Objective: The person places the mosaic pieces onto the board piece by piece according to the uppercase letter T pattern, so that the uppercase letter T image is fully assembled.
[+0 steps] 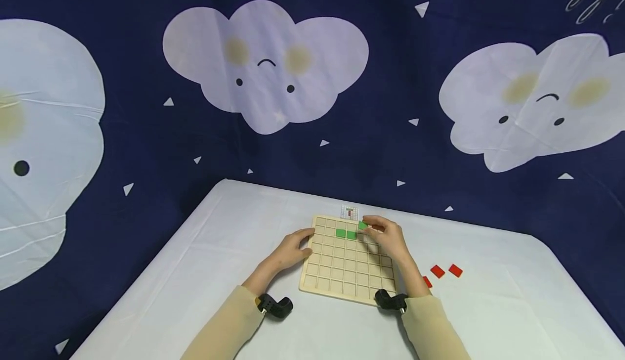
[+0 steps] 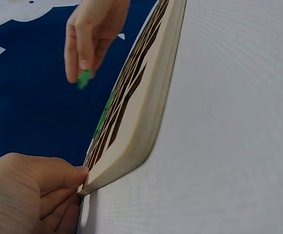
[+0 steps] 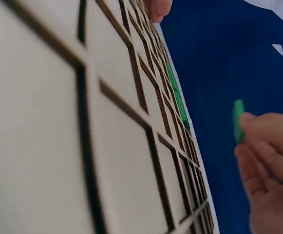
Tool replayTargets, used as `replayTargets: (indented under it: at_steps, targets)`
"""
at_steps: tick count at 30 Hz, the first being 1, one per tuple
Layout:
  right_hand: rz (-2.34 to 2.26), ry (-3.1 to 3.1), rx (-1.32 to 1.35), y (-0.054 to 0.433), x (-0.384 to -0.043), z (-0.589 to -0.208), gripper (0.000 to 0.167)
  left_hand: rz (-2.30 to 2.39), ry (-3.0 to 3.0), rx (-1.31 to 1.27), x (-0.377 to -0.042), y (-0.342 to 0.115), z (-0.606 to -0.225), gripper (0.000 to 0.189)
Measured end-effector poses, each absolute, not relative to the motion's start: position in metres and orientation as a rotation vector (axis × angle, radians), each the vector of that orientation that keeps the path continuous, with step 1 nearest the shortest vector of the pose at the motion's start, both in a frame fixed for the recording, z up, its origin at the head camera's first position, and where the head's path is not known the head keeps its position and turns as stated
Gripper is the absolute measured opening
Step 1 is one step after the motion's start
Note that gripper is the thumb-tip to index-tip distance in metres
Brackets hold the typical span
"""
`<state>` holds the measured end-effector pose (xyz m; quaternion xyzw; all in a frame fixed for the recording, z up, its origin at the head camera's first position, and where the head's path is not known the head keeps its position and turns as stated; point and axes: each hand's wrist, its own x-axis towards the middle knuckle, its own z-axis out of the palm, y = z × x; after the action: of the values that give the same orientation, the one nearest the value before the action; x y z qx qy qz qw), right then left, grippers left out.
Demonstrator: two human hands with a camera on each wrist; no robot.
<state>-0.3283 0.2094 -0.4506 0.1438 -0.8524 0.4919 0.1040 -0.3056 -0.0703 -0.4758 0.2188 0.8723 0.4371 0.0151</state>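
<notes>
**Beige sleeves (image 1: 227, 325) nearest us, green tile (image 1: 362, 225) pinched beyond**

We find the green tile over the far part of the wooden grid board (image 1: 337, 281), just beyond and to the right of two placed tiles (image 1: 346, 234) that sit side by side in neighbouring cells. Both wrist views show us the held piece nearly edge-on and apart from the grid, its flat face running roughly parallel to the board's surface. Blur and fingers cover too much of it for us to tell a long axis. We see the placed pair form a short row running left to right, parallel to the board's near edge. The board itself looks about square to us, its sides slanting away and slightly rightward.

We see the right hand (image 1: 388, 234) angled inward from its forearm, fingers pointing left, thumb and fingertips closed to the thickness of the green tile. Our left hand (image 1: 291, 248) reaches up from the lower left and grips the board's left edge, with the thumb on top and the other fingers curled low against the side.

Beside the right forearm we count three red tiles (image 1: 437, 271), one partly hidden. Just past the board's far edge we see a small patterned card (image 1: 349, 212) on the white tabletop (image 1: 498, 316).
</notes>
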Motion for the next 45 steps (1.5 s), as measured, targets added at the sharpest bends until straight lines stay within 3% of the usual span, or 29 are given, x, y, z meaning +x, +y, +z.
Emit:
replayTargets:
  at_steps: [9, 24, 35, 45]
  targets:
    - [1.270, -2.572, 0.419, 0.211, -0.329, -0.477, 0.029, 1.362, 2.720, 0.679, -0.305, -0.069, -0.477, 0.056]
    - [1.079, -2.569, 0.510, 0.209, -0.328, -0.479, 0.031, 1.372, 2.727, 0.679, -0.305, -0.071, -0.480, 0.057]
    - [1.316, -2.576, 0.426, 0.219, -0.316, -0.428, 0.033, 1.364, 2.726, 0.669, -0.308, -0.070, -0.477, 0.057]
    - [1.290, -2.560, 0.345, 0.287, -0.284, -0.400, 0.044, 1.348, 2.728, 0.668, -0.309, -0.070, -0.478, 0.057]
